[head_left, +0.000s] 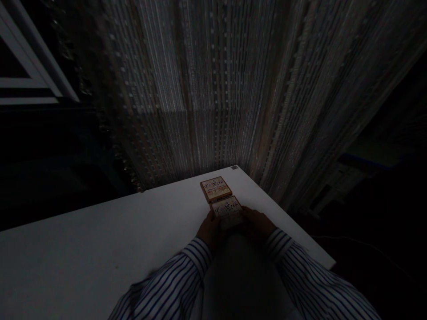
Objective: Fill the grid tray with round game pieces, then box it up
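Observation:
Between my two hands is a flat, square box [228, 211] with dark lettering on a pale printed face. My left hand [210, 227] grips its left side, the thumb on the near-left edge. On the opposite side my right hand [256, 222] is closed on the right edge; most of its fingers are hidden under the box. Just beyond lies a matching flat box [216, 188] with a brown border and similar lettering, flat on the white table [140, 235]. The held box's far edge comes up against or very near it; I cannot tell whether they touch.
A string curtain [213, 89] hangs along the table's far side. A small dark-patterned square [234, 167] marks the far corner. The right table edge runs close beside my right arm. At upper left is a white frame [30, 53], and a thin cable [350, 238] lies at right. The room is dim.

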`<control>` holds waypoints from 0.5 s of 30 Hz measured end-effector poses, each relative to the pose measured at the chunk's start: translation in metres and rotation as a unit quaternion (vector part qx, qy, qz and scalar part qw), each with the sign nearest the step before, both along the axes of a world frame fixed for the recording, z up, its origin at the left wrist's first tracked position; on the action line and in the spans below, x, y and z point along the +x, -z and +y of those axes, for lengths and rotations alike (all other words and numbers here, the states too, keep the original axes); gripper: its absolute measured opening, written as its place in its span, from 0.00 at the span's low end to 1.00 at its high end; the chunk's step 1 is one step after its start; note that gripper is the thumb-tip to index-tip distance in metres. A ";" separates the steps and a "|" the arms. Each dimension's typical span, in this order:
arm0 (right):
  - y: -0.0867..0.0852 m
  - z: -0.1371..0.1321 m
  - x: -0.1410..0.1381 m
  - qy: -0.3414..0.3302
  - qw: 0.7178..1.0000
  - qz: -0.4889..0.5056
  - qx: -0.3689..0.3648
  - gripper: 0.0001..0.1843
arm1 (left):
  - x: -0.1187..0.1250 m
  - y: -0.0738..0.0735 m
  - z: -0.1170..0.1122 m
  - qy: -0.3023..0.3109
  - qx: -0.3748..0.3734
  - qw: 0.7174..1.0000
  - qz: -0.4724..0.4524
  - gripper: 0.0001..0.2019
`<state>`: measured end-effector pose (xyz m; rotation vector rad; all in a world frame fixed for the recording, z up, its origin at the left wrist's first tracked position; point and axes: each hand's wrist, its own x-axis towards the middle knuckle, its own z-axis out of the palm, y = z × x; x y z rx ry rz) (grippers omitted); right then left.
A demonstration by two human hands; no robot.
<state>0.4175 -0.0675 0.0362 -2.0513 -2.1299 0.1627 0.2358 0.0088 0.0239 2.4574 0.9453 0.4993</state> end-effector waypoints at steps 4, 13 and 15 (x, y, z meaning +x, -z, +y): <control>-0.002 0.001 0.000 -0.006 1.000 0.003 0.001 0.29 | 0.000 -0.001 0.001 0.001 0.002 1.000 0.002 0.27; 0.000 0.006 0.004 -0.014 1.000 0.015 -0.007 0.30 | 0.000 0.000 0.002 -0.002 0.008 1.000 0.000 0.27; 0.001 0.007 0.005 -0.014 1.000 0.013 -0.002 0.31 | 0.000 0.001 0.003 -0.003 0.003 1.000 0.003 0.26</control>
